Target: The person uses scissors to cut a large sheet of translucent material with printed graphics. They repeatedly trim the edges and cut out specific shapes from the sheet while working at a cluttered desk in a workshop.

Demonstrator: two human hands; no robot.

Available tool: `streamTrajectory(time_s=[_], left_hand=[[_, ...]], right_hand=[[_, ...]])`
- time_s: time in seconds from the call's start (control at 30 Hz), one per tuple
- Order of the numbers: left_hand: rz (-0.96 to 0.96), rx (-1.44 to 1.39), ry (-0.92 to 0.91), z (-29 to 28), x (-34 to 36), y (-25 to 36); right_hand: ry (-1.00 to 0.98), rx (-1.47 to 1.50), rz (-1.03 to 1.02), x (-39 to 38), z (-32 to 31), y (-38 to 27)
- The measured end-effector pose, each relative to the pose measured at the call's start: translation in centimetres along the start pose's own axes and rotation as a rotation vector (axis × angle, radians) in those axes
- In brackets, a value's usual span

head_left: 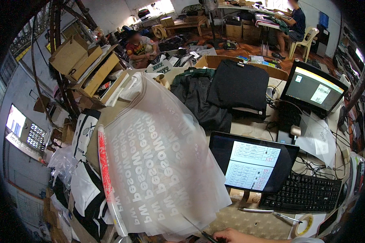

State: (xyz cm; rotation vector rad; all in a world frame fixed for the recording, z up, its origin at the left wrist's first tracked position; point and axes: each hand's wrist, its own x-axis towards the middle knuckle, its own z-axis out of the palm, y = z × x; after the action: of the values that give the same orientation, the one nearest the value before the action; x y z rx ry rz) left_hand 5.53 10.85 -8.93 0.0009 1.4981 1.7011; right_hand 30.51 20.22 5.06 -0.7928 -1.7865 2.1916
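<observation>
A: Frosted plastic fills the middle here: a big translucent bag [158, 162] with pale lettering and a red strip down its left edge, hanging up and to the left of the hand.

B: Which hand? I only see one.

A: Just one, at the very bottom edge, the hand [235, 235], fingers curled, coming in from the lower right. Which of the two it is, I can't tell, and most of it is cut off by the frame.

B: Holding anything?

A: A thin dark tool [205, 233] runs from its fingertips up toward the bag's lower edge. The fingers seem closed on it, but how firmly I can't say. The tool's tip lies against or just under the bag; touching or not, too close to call.

B: What's around it?

A: Just above and right of the hand, a black keyboard [302, 194]. Above that, a dark monitor [251, 162] showing a form. A roll of tape [304, 224] sits right beside the hand, to its right. Farther up, a second monitor [312, 91], and well above the hand folded dark clothes [223, 89]. Up and left, cardboard boxes [83, 65].

B: Other people?

A: Two, far off at the top: one sitting low, one on a pale chair.
</observation>
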Motion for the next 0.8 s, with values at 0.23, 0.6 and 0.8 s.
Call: streamTrajectory(time_s=[0.23, 0.6, 0.8], left_hand=[[0.003, 0.002, 0.0, 0.0, 0.1, 0.1], [0.01, -0.003, 0.004, -0.3, -0.1, 0.2], [0.018, -0.004, 0.008, -0.5, -0.1, 0.1]], right_hand=[[-0.024, 0.014, 0.005, 0.0, -0.2, -0.9], [-0.018, 0.034, -0.009, 0.2, 0.0, -1.1], [-0.015, 0.007, -0.002, 0.1, 0.0, -0.8]])
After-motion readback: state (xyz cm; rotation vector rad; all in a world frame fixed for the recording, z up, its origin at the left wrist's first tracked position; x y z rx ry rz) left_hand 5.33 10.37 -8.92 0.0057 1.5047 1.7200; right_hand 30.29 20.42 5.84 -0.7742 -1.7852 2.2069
